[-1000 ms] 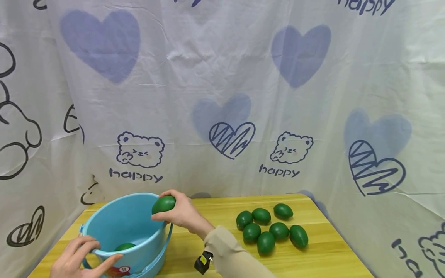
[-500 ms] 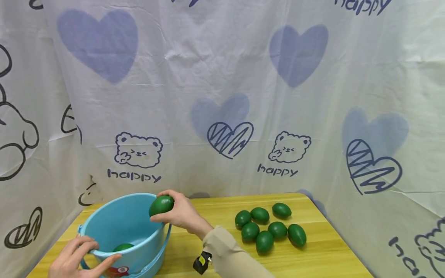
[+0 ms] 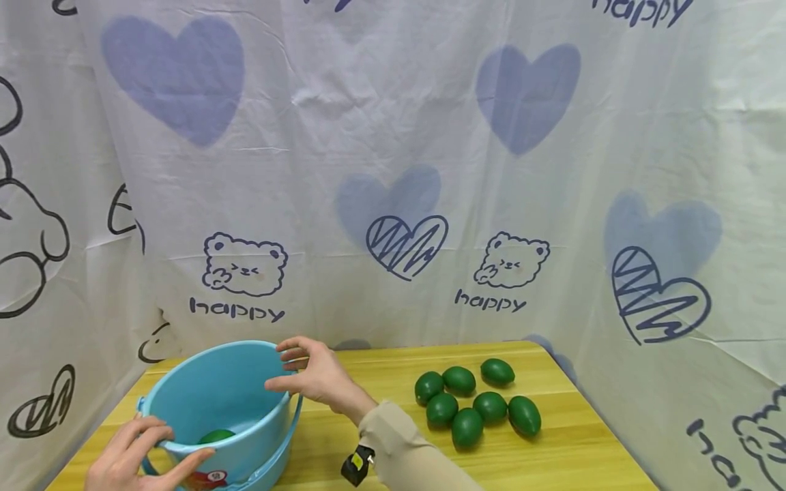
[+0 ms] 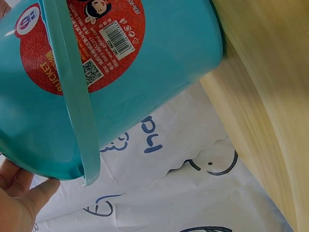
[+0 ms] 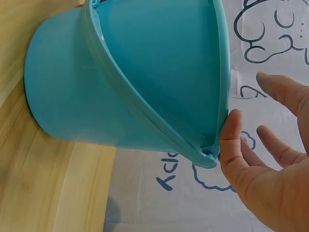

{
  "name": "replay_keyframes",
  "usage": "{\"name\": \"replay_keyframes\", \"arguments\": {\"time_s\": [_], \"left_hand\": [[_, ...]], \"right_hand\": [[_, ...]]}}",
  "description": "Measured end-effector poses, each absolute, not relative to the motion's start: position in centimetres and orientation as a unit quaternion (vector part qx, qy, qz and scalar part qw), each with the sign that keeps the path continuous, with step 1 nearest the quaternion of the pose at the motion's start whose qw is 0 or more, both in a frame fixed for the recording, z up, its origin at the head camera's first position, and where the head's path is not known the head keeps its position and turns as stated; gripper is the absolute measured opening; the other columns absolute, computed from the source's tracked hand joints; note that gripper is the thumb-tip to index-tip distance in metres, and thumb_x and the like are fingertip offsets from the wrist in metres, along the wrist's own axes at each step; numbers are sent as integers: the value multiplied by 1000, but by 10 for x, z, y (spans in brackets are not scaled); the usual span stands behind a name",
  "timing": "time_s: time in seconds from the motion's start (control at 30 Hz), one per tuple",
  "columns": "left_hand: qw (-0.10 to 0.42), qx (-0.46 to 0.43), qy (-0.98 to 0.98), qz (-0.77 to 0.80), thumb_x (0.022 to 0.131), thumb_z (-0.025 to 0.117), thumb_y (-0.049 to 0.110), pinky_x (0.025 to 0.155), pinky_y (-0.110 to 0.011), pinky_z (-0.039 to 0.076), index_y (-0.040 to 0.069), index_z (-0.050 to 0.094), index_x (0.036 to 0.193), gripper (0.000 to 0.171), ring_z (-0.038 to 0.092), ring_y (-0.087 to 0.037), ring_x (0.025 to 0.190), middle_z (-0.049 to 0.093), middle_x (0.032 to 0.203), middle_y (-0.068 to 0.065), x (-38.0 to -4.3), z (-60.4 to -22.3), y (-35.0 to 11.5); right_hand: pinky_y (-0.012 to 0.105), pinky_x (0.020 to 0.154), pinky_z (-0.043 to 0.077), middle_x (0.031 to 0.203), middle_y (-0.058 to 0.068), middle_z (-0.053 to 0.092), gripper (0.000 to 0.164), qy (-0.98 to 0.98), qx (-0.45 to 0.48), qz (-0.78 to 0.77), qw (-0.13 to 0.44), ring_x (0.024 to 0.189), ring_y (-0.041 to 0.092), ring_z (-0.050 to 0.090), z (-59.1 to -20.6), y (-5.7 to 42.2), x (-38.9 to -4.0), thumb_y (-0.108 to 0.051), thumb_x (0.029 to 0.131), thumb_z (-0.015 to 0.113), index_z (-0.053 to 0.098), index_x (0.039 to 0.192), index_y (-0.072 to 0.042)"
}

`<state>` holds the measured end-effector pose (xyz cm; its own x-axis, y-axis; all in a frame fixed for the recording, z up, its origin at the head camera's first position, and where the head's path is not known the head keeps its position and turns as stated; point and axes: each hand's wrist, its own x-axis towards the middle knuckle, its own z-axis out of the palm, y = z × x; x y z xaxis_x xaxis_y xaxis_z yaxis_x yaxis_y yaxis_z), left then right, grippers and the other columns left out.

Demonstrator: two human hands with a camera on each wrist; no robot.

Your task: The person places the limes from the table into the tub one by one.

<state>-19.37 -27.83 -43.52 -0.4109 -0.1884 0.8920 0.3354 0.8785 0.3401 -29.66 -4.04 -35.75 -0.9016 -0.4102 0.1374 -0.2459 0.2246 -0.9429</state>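
Note:
A light blue bucket (image 3: 215, 389) with a red label stands on the left of the table, its mouth tilted toward the head camera. At its near-left rim my left hand (image 3: 129, 453) grips the edge, with fingers over the rim and thumb along the front. In the left wrist view, fingertips of the left hand (image 4: 21, 198) show at the rim below the bucket's handle (image 4: 77, 96). My right hand (image 3: 319, 375) is at the right rim with fingers spread and nothing in them. Inside the bucket, a green lime (image 3: 216, 436) partly shows above the near rim.
Several dark green limes (image 3: 467, 428) lie grouped on the right half of the wooden table (image 3: 356, 436). Behind and beside the table hangs a white printed cloth (image 3: 393, 136). The bucket's handle hangs down its right side.
The lime that my right hand held over the bucket has left its fingers, which have spread apart. The left hand stays on the rim.

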Motion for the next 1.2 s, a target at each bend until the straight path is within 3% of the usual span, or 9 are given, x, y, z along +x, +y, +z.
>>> {"name": "replay_keyframes", "arguments": {"time_s": [0.2, 0.43, 0.73, 1.07, 1.2], "left_hand": [[559, -67, -790, -242, 29, 100, 31, 56, -6, 36, 8, 65, 68, 58, 35, 20, 71, 60, 75, -6, -197, -437, -280], [558, -69, -786, -258, 29, 101, 28, 59, -4, 35, 7, 65, 69, 58, 34, 21, 73, 60, 76, -8, -197, -438, -279], [560, -66, -784, -261, 29, 101, 27, 62, -2, 35, 5, 66, 71, 59, 36, 18, 76, 61, 77, -9, -197, -438, -277], [550, -77, -788, -266, 26, 102, 24, 78, 2, 33, 2, 65, 75, 64, 38, 16, 83, 61, 81, -14, -194, -441, -279], [556, -59, -786, -264, 26, 101, 27, 71, 1, 34, 4, 66, 73, 63, 37, 19, 81, 62, 79, -11, -196, -441, -277]], "right_hand": [[30, 71, 58, 119, 6, 65, 44, 766, -215, -601, 77, 106, 23, 65, -360, -39, -296, -13, 78, 83, 65, 117, -20], [31, 74, 59, 115, 1, 66, 37, 740, -226, -630, 71, 111, 24, 63, -366, -33, -294, -10, 83, 78, 66, 116, -18], [31, 74, 58, 111, 6, 68, 34, 732, -208, -648, 39, 97, 16, 65, -376, -22, -294, -10, 83, 77, 66, 115, -10], [36, 78, 58, 108, 3, 67, 27, 727, -205, -655, 33, 96, 18, 67, -390, 3, -294, -16, 88, 74, 67, 114, -12], [36, 79, 58, 110, 5, 67, 28, 728, -194, -657, 30, 95, 16, 67, -397, 16, -294, -18, 89, 73, 66, 115, -11]]}}
